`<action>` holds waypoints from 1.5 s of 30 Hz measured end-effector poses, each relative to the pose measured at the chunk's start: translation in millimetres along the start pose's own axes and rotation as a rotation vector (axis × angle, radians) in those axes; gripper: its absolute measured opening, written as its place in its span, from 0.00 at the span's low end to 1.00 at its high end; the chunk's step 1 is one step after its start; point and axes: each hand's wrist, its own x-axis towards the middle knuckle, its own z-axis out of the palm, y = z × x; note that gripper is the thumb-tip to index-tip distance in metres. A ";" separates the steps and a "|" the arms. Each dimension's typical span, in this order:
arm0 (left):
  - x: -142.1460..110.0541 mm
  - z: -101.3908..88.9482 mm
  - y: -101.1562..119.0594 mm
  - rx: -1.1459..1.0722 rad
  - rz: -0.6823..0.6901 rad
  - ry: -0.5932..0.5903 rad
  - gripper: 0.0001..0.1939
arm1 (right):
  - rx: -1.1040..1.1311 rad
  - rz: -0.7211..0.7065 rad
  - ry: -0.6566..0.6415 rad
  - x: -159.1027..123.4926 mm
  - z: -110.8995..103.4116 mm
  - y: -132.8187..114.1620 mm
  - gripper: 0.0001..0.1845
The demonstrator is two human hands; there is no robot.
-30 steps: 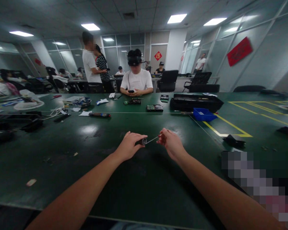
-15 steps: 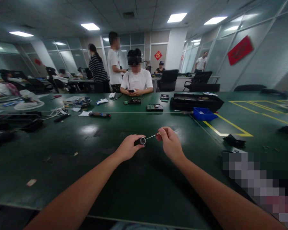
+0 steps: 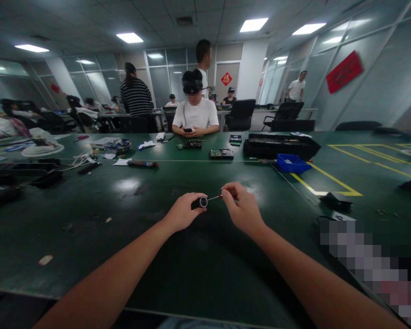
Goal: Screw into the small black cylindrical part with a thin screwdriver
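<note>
Over the middle of the green table [image 3: 192, 269], my left hand [image 3: 185, 211] is closed round a short black cylinder [image 3: 199, 204]. The cylinder's round open end, with a pale rim, faces right; what is inside is too small to tell. In my right hand [image 3: 240, 204] a small screwdriver [image 3: 215, 197] with a red handle is pinched between thumb and fingers. Its thin metal shaft points left, with the tip at the cylinder's open end. I cannot tell how far the tip reaches in.
A blue bin [image 3: 293, 163] stands right of centre beside a long black case [image 3: 281, 145]. A hard drive [image 3: 221, 154] and a dark-handled tool [image 3: 143, 163] lie farther back. Across the table a person [image 3: 196, 114] sits holding a phone.
My right thumb and fingers have shifted slightly left on the screwdriver's handle. My left hand and the cylinder stay nearly still. In the background a standing person has moved right.
</note>
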 end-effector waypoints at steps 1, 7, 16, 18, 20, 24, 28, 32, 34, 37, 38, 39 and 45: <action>-0.1 -0.1 0.4 0.003 -0.001 -0.006 0.19 | 0.011 -0.013 -0.022 -0.3 0.0 -0.2 0.09; -0.1 1.8 0.8 -0.002 0.013 -0.013 0.19 | 0.105 0.048 -0.007 -0.5 3.9 3.0 0.11; 3.8 -2.7 5.6 -0.022 0.148 0.058 0.20 | 0.811 0.439 0.108 12.1 11.3 27.9 0.14; 5.5 -2.8 4.5 0.033 0.138 0.032 0.21 | 0.774 0.491 0.131 14.3 8.9 33.0 0.14; 6.4 -1.2 1.9 0.063 0.083 -0.011 0.21 | 0.621 0.447 0.171 14.6 7.5 36.5 0.14; 6.2 2.7 -1.7 0.068 0.041 -0.053 0.20 | 0.361 0.332 0.118 10.9 7.8 34.9 0.17; 5.8 4.1 0.2 0.069 0.052 -0.059 0.20 | 0.227 0.238 0.099 7.8 7.4 25.1 0.17; 5.1 4.7 1.8 0.071 0.033 -0.079 0.20 | 0.110 0.161 0.085 6.0 5.3 18.8 0.15; 4.8 5.3 1.7 0.080 0.025 -0.086 0.20 | 0.052 0.128 0.072 5.3 4.5 17.8 0.15; 4.8 6.7 1.5 0.106 0.036 -0.108 0.20 | -0.023 0.075 0.026 4.9 4.0 17.3 0.13; 4.8 7.3 1.4 0.117 0.041 -0.117 0.20 | -0.046 0.058 0.009 5.0 4.0 17.2 0.13; 4.9 8.0 1.2 0.126 0.047 -0.125 0.20 | -0.069 0.045 -0.005 5.2 4.0 17.1 0.12; 5.3 9.7 -0.5 0.064 0.031 -0.113 0.18 | -0.190 0.038 -0.014 6.8 0.7 16.6 0.12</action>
